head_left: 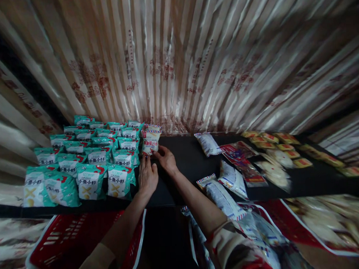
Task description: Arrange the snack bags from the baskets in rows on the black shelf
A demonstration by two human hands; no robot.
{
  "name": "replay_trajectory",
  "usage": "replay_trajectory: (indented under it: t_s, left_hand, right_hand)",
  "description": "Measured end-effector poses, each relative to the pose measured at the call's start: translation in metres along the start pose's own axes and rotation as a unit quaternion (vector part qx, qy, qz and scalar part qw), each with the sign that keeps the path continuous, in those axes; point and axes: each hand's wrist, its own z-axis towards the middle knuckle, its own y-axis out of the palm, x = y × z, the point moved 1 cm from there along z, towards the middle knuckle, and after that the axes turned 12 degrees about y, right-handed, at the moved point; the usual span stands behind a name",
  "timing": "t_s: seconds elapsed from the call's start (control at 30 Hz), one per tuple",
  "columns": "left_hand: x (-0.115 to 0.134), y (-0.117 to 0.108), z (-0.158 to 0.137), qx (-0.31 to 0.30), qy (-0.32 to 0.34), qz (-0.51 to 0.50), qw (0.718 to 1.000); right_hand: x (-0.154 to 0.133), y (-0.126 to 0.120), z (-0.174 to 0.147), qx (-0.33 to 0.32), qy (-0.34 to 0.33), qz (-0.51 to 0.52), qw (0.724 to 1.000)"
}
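Closest to the camera, both forearms reach up toward the white packet (151,143), which stands upright on the black shelf (182,194); nearer than that packet and to its left, a red basket (82,232) sits below the shelf; nearer and to its right, blue-and-white bags (258,230) are heaped, with another red basket (299,226) of pale packs (334,219) farther right; two loose white bags (233,179) lie nearer than the packet on its right, one reaching over the shelf's front edge; farther right of it are dark red packs (243,167) and blurred clear packs (274,172); the left hand (148,175) is just in front of the packet, fingers straight and unclenched, tips at its lower edge; the right hand (167,161) is at its lower right corner, fingers bent, and I cannot tell whether they grip it; teal snack bags (97,158) stand in rows left of the packet; another white bag (208,144) lies apart to its right, small yellow packs (267,137) beyond; behind it hangs printed plastic sheeting (164,63).
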Motion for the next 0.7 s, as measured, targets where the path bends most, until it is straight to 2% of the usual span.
replay_trajectory:
  t_s: [0.1,0.27,0.33,0.4,0.43,0.5,0.57,0.6,0.63,0.67,0.7]
  left_hand:
    - [0.005,-0.005,-0.009,-0.012,-0.006,-0.006,1.000]
    - [0.024,-0.013,-0.029,-0.031,0.003,-0.094,0.995]
    - [0.042,-0.019,-0.037,-0.040,-0.010,-0.181,0.983]
    - [0.070,-0.027,-0.043,-0.037,-0.027,-0.301,0.952]
    - [0.087,-0.032,-0.046,-0.038,-0.032,-0.368,0.929]
    - [0.123,-0.040,-0.053,-0.053,-0.050,-0.509,0.858]
    - [0.153,-0.045,-0.062,-0.063,-0.088,-0.615,0.781]
    - [0.164,-0.046,-0.068,-0.076,-0.106,-0.642,0.755]
    - [0.170,-0.045,-0.072,-0.086,-0.119,-0.654,0.742]
    - [0.171,-0.045,-0.077,-0.093,-0.131,-0.653,0.740]
    - [0.169,-0.044,-0.080,-0.096,-0.141,-0.642,0.747]
  right_hand:
    - [0.002,-0.019,-0.024,0.022,0.001,-0.020,1.000]
    - [0.011,-0.077,-0.082,0.055,-0.074,0.012,0.996]
    - [0.018,-0.098,-0.109,0.048,-0.032,0.084,0.995]
    - [0.022,-0.110,-0.139,0.006,0.073,0.210,0.975]
    - [0.021,-0.110,-0.155,-0.029,0.132,0.286,0.949]
    - [0.014,-0.101,-0.191,-0.136,0.218,0.420,0.870]
    - [0.002,-0.085,-0.227,-0.274,0.283,0.498,0.772]
    - [-0.005,-0.076,-0.244,-0.351,0.304,0.518,0.719]
    - [-0.010,-0.069,-0.258,-0.409,0.317,0.531,0.671]
    - [-0.013,-0.064,-0.269,-0.443,0.326,0.540,0.638]
    - [-0.014,-0.062,-0.276,-0.460,0.334,0.544,0.617]
